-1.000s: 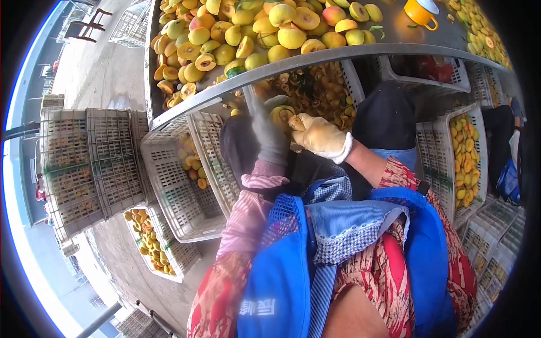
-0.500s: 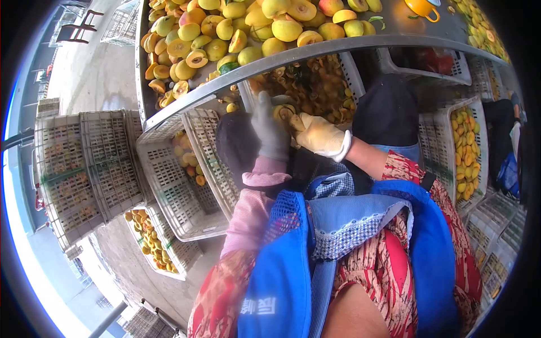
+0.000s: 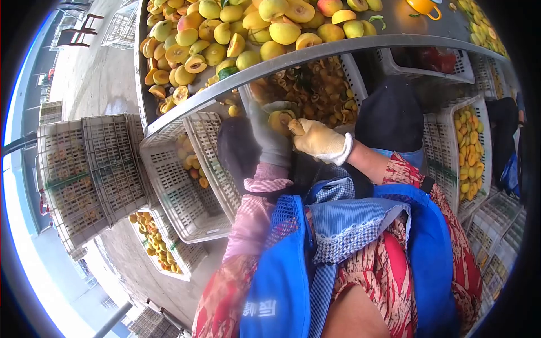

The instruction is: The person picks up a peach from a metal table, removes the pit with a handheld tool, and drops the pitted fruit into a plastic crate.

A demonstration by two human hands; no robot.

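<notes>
My left hand (image 3: 269,132), in a grey glove, is closed around a halved yellow peach (image 3: 280,120), its cut face turned partly up. The hand is a little blurred. Right beside it, my right hand (image 3: 320,138) in a cream glove has its fingers bent and pressed at the peach's edge. Whatever those fingers grip is hidden. Both hands are above my lap, just in front of a crate (image 3: 356,79) of brown-orange scraps and peels under the metal table. Many whole and halved peaches (image 3: 284,32) are heaped on the table above.
The metal table's raised rim (image 3: 315,52) runs across in front of me. A white crate (image 3: 194,222) stands at my left, beside stacked crates (image 3: 90,174). At the right is a crate of peach halves (image 3: 468,152). An orange mug (image 3: 424,7) sits on the table; another person's leg (image 3: 500,129) shows far right.
The left hand's fingers, raised before, have lowered and curled over the peach. The peach's cut face is more visible. My right hand stays close beside it, slightly lower.
</notes>
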